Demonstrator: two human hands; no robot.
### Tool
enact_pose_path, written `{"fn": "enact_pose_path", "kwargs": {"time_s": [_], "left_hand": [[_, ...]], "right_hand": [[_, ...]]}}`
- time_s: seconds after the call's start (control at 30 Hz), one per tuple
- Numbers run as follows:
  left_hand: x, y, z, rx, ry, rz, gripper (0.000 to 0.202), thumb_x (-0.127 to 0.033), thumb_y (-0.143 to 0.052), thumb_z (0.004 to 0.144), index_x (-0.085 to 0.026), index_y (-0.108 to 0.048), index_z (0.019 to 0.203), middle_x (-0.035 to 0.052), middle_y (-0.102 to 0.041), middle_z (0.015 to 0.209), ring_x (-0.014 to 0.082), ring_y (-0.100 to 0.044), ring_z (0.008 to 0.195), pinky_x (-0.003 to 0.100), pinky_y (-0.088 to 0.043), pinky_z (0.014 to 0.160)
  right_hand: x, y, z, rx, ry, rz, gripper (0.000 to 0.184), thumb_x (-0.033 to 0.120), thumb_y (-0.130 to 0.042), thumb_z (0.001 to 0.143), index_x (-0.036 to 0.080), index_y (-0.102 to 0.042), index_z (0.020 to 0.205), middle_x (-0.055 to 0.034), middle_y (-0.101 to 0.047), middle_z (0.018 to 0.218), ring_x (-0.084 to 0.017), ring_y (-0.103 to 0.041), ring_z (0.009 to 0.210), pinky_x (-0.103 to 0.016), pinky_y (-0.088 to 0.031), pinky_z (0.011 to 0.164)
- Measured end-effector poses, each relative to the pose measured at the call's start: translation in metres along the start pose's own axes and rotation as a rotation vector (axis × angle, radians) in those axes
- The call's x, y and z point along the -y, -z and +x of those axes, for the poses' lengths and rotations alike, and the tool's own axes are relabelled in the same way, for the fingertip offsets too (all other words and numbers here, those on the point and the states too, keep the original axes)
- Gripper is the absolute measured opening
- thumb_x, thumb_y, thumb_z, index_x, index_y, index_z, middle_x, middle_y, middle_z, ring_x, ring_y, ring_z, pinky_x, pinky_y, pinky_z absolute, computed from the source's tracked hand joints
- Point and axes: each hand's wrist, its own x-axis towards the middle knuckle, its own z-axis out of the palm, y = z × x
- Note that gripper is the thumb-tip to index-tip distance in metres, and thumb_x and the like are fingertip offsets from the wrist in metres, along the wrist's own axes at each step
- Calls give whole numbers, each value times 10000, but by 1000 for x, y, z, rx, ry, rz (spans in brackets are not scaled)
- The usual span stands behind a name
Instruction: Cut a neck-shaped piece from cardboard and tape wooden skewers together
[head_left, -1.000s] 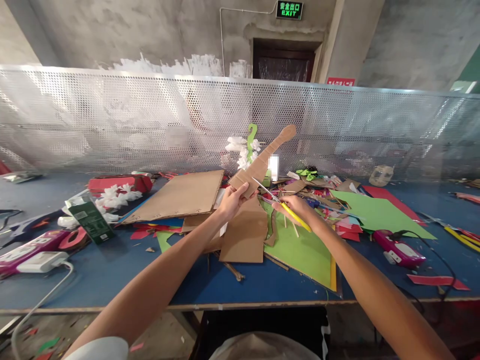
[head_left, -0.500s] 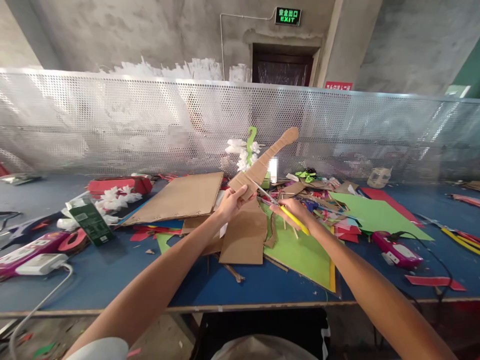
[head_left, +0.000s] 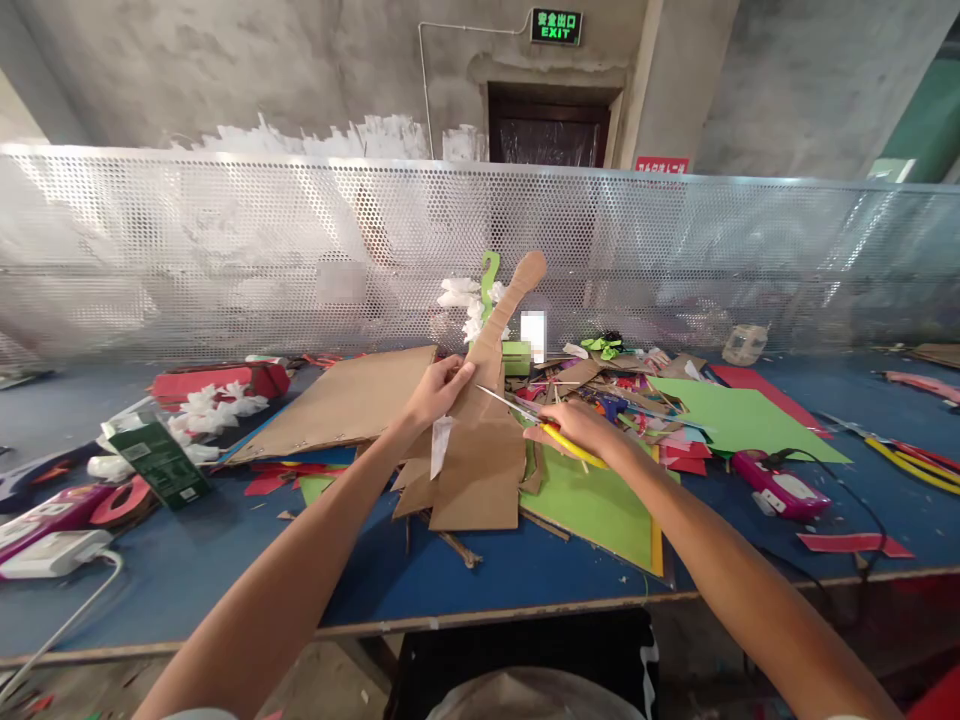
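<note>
1. Set the clock's centre on the long-necked cardboard cutout (head_left: 491,345), raised above the cluttered worktop (head_left: 375,590), neck tipped toward 1 o'clock, probably to turn the wide end's edge toward the blades.
2. Pinched the wide end from 8 o'clock with the left hand (head_left: 436,390), thumb on the near face, other fingers partly hidden; likely gripped there to brace the thin card close to the blades.
3. Held yellow-handled scissors (head_left: 562,442) in the right hand (head_left: 577,428) at 4 o'clock, fingers curled round the handles; aimed the tips toward 10 o'clock, across the cutout's right side. Could not tell how far apart the blades stood, nor whether biting into the card.
4. Saw a brown board (head_left: 476,495) lying flat at 6 o'clock and a green sheet (head_left: 600,500) between 4 and 5, presumably laid within easy reach.
5. Noted a large brown sheet (head_left: 337,405) toward 9 o'clock, and a white-tufted piece (head_left: 459,292) upright at 11, beyond both hands, perhaps to spare the tufts from crushing.
</note>
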Motion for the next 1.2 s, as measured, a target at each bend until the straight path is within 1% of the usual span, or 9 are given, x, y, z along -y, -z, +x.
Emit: {"fn": "enact_pose_path", "kwargs": {"time_s": [0.07, 0.13, 0.33, 0.43, 0.67, 0.83, 1.07, 1.2], "left_hand": [[0, 0, -1, -7, -76, 120, 456, -577, -671, 904, -201, -503, 708, -32, -412, 621, 122, -379, 580, 254, -290, 539], [0, -1, -2, -7, -105, 162, 440, -553, -651, 920, -212, -465, 712, -37, -389, 617, 126, -366, 574, 264, -280, 545], [0, -1, -2, -19, -122, 194, 446, -540, -616, 940, -224, -404, 706, -42, -340, 626, 131, -354, 571, 274, -272, 554], [1, 0, -1, -7, -119, 207, 440, -535, -608, 943, -223, -409, 705, -44, -335, 629, 131, -356, 573, 275, -271, 560], [-2, 0, -2, -20, -132, 261, 448, -500, -606, 941, -227, -356, 690, -42, -321, 623, 130, -343, 572, 276, -260, 568], [-6, -3, -3, -30, -120, 241, 449, -517, -621, 927, -227, -374, 689, -43, -315, 613, 128, -327, 560, 280, -246, 556], [-6, -3, -2, 5, -98, 118, 463, -585, -625, 920, -215, -446, 708, -39, -348, 622, 124, -337, 571, 266, -239, 530], [-5, -1, 0, 14, -104, 100, 471, -601, -634, 913, -208, -473, 710, -35, -366, 631, 123, -345, 579, 261, -253, 530]], "right_hand": [[1, -3, 0, -10, 13, -46, 577, 755, -528, 942, 222, -667, 771, -58, -680, 671, -216, -636, 646, -267, -309, 603], [1, -5, 0, -21, 13, -72, 575, 761, -527, 940, 229, -682, 786, -70, -700, 688, -233, -656, 668, -267, -318, 613], [-1, -8, 0, -10, 42, -66, 590, 763, -508, 950, 222, -669, 778, -64, -683, 666, -212, -612, 600, -266, -304, 587], [-2, -9, 0, 5, 40, -46, 585, 760, -511, 949, 219, -644, 769, -52, -669, 656, -197, -585, 566, -266, -297, 572], [-1, -11, 1, 3, 32, -78, 578, 738, -489, 972, 220, -637, 765, -64, -679, 666, -207, -609, 584, -269, -294, 569], [-2, -12, 4, 29, 16, -84, 598, 750, -473, 973, 218, -642, 758, -63, -680, 659, -208, -609, 570, -273, -293, 567], [-5, -11, 2, -28, 47, -75, 618, 772, -489, 956, 218, -640, 729, -57, -674, 645, -196, -594, 564, -266, -290, 568], [-3, -13, 3, -30, 43, -113, 614, 766, -478, 963, 218, -653, 750, -72, -682, 659, -216, -628, 608, -270, -301, 583]]}}
